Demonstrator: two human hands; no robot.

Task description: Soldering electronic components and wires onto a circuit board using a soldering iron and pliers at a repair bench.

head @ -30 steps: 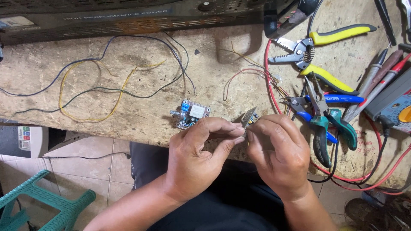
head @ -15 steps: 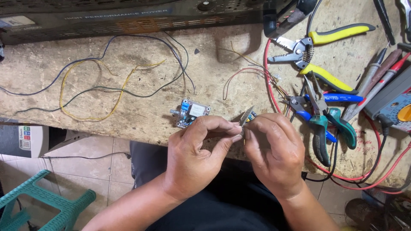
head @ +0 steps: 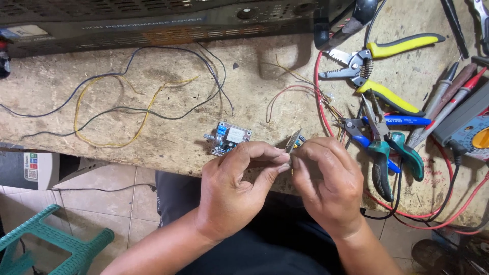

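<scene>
Left hand [head: 232,196] and right hand [head: 326,186] fingers pinched together on a small circuit board [head: 294,141], mostly hidden behind fingertips; bench [head: 168,147] edge beneath.

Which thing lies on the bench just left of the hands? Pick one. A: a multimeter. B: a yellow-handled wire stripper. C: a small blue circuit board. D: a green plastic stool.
C: the small blue circuit board lies on the bench just above and left of the left hand; the yellow-handled wire stripper lies far to the right.
</scene>
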